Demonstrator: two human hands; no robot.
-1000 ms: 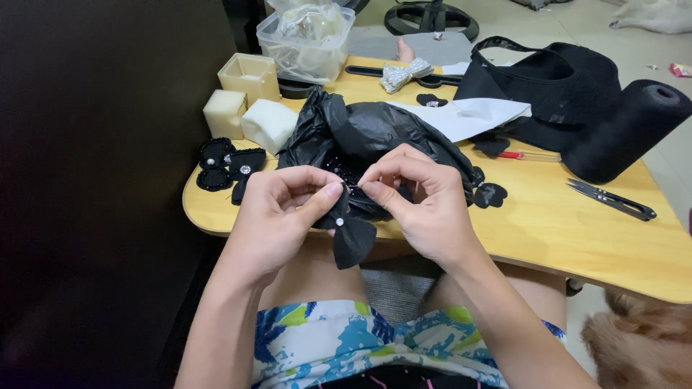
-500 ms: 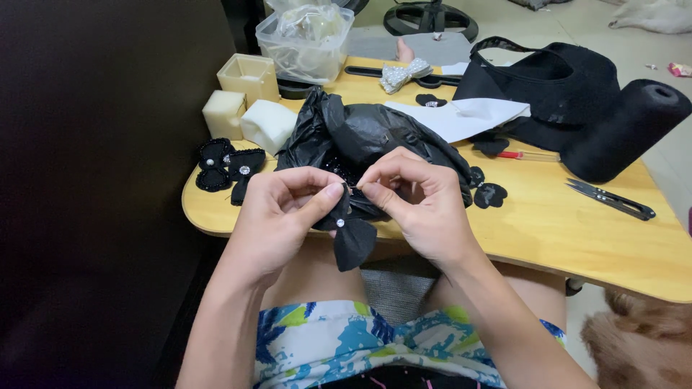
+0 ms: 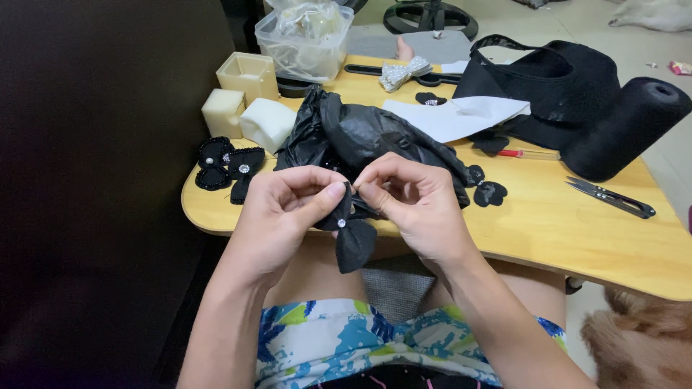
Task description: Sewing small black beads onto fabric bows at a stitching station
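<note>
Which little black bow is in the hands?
The black bow with a shiny centre stone, pinched between left hand and right hand. The other bows lie on the table.

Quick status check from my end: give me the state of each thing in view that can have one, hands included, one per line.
black fabric bow: pinched by both hands, hanging below the fingers.
left hand: fingers closed on the bow.
right hand: fingers closed on the bow.
black plastic bag: crumpled, lying on the table.
clear plastic tub: open, stuffed full.
thread snips: lying flat, untouched.
black thread cone: lying on its side.
finished bows: lying flat on the table.
</note>
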